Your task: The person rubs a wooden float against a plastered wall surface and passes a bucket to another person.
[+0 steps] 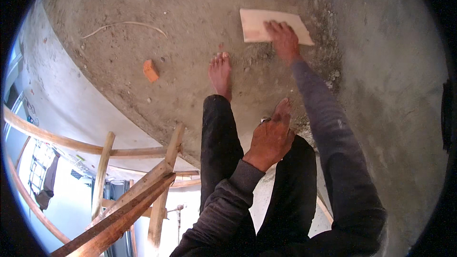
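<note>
A pale, flat, roughly rectangular board point(254, 21) lies against the rough grey-brown surface ahead of my feet. My right hand point(284, 38) grips it, with the fingers curled over its upper face and the arm stretched far forward. Closer in, above my right knee, my left hand point(270, 140) is closed with its back toward me. A small shiny thing point(264, 120) shows at its fingers; whether it is a ring or something held, I cannot tell. My bare left foot point(220, 74) rests on the surface, and the right foot point(283, 107) is partly hidden behind my left hand.
An orange brick piece point(151, 70) and a thin curved strip point(126, 23) lie to the left among small crumbs. Wooden poles and planks point(128, 209) stand at the lower left, beyond the curved edge. A smoother grey cement surface point(390, 90) rises on the right.
</note>
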`<action>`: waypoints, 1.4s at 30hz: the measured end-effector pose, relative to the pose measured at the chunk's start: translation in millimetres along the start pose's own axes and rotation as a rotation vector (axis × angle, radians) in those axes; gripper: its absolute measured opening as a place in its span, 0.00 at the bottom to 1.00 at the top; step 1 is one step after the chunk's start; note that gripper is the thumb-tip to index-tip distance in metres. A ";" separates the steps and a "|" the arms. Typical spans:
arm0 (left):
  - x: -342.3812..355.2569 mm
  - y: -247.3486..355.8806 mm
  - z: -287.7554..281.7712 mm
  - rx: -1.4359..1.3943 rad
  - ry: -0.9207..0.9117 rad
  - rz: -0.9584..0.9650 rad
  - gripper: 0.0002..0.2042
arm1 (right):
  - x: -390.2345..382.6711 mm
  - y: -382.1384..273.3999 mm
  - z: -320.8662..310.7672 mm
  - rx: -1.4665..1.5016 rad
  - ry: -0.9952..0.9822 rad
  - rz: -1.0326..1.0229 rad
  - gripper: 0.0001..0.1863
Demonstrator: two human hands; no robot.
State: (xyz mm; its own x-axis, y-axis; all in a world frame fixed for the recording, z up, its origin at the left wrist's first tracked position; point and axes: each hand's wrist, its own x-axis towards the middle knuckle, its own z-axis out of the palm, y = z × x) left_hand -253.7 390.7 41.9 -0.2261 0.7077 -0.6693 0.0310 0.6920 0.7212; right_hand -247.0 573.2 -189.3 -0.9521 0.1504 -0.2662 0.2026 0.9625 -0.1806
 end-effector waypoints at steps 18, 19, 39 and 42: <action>-10.0 -21.4 9.0 0.094 -0.100 0.051 0.16 | -216.8 -61.8 17.6 0.119 -0.539 -0.034 0.19; -10.2 -22.5 9.0 0.101 -0.115 0.045 0.16 | -221.8 -60.9 12.2 0.148 -0.490 0.004 0.19; -7.5 -26.4 8.5 0.020 -0.024 0.089 0.16 | -224.7 16.5 -4.7 0.129 -0.433 0.226 0.27; -4.7 -25.0 8.0 0.017 -0.059 0.090 0.17 | -190.4 34.2 -27.2 0.122 -0.260 0.204 0.25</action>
State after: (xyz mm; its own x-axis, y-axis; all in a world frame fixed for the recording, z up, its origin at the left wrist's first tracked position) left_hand -245.7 371.2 25.6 -0.1635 0.7741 -0.6116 0.0653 0.6271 0.7762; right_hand -65.0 583.6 -119.1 -0.8024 0.2590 -0.5377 0.4233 0.8821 -0.2068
